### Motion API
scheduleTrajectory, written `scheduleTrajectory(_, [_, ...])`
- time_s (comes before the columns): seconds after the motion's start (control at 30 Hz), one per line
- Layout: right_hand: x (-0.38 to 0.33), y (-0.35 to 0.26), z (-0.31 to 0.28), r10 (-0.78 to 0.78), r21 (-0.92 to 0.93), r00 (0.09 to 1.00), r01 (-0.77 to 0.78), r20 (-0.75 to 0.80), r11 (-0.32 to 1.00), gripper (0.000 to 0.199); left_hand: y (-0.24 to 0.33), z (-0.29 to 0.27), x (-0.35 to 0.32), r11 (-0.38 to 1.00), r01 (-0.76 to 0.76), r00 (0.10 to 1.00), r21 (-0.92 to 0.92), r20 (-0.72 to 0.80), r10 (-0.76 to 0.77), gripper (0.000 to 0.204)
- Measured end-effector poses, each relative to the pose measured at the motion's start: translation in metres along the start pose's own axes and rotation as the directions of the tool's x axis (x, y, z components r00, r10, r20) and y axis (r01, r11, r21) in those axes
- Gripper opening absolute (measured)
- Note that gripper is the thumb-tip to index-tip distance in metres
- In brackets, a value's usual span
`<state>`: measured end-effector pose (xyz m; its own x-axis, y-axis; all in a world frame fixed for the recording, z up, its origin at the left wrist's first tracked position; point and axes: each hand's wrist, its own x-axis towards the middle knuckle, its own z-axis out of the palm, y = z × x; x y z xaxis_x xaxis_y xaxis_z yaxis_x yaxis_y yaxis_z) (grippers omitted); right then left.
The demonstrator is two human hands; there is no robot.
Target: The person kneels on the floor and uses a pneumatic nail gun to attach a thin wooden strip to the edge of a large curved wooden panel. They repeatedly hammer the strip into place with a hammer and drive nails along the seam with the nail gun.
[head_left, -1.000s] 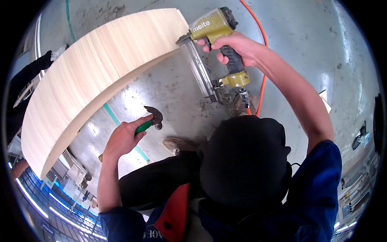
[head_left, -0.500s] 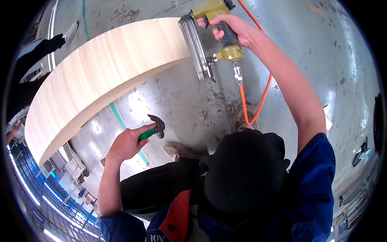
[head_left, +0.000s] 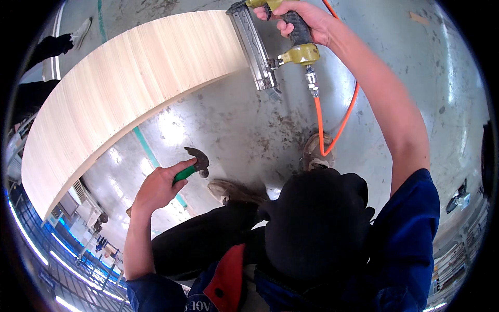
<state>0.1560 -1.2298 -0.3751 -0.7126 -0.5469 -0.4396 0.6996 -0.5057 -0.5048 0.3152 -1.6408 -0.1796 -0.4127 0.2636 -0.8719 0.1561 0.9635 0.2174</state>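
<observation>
- The right hand (head_left: 316, 25) is wrapped around the black grip of a yellow-green nail gun (head_left: 300, 31), its fingers curled near the trigger; the top of the tool is cut off by the upper rim of the view.
- Just left of the right hand, the gun's long metal magazine (head_left: 254, 49) slants downward. Its upper end overlaps the near corner of the wooden piece in view; whether they touch cannot be told.
- Below the right hand, an orange hose (head_left: 319, 117) leaves a metal fitting (head_left: 312, 80) under the grip, dips in a narrow loop, then rises behind the forearm.
- The left hand (head_left: 156, 188) is closed around the green handle of a claw hammer (head_left: 183, 174), the index finger stretched along it toward the dark head, which lies to the right of the hand.
- Above the left hand, and left of the right one, a large curved wooden piece (head_left: 140, 67) with pale, streaked grain arcs across the view.
- Right of the left hand, one brown shoe (head_left: 228, 191) is on the grey floor (head_left: 244, 114); the other shoe (head_left: 318, 153) is well below the right hand, beside the hose's loop.
- Far up and left of the left hand, beyond the wood, another person's dark-clothed leg (head_left: 49, 52) ends in a light shoe (head_left: 80, 34).
</observation>
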Motion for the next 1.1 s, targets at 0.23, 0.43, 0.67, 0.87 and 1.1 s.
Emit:
scheduleTrajectory(0.23, [0.004, -0.008, 0.002, 0.065, -0.061, 0.995, -0.060, 0.073, 0.996, 0.032, -0.006, -0.001, 0.000, 0.999, 0.050, 0.996, 0.015, 0.069, -0.051, 0.059])
scheduleTrajectory(0.43, [-0.015, -0.001, 0.017, -0.054, -0.054, 0.999, 0.053, -0.007, 0.997, 0.022, 0.014, -0.021, 0.011, 0.995, -0.070, 0.996, 0.078, 0.053, 0.066, 0.057])
scheduleTrajectory(0.67, [-0.091, 0.054, 0.002, 0.049, -0.239, 0.988, -0.083, -0.148, 0.967, 0.041, 0.011, -0.015, 0.005, 0.996, 0.087, 0.994, 0.010, -0.069, -0.086, 0.063])
scheduleTrajectory(0.87, [-0.130, 0.074, 0.006, 0.192, -0.545, 0.949, -0.302, -0.250, 0.782, 0.034, -0.029, 0.017, -0.042, 0.995, 0.084, 0.995, -0.044, -0.057, -0.086, 0.067])
scheduleTrajectory(1.1, [-0.136, 0.108, 0.043, 0.061, -0.888, 0.936, -0.347, -0.346, 0.300, 0.020, -0.125, 0.131, -0.069, 0.881, 0.325, 0.942, -0.343, 0.034, -0.334, 0.070])
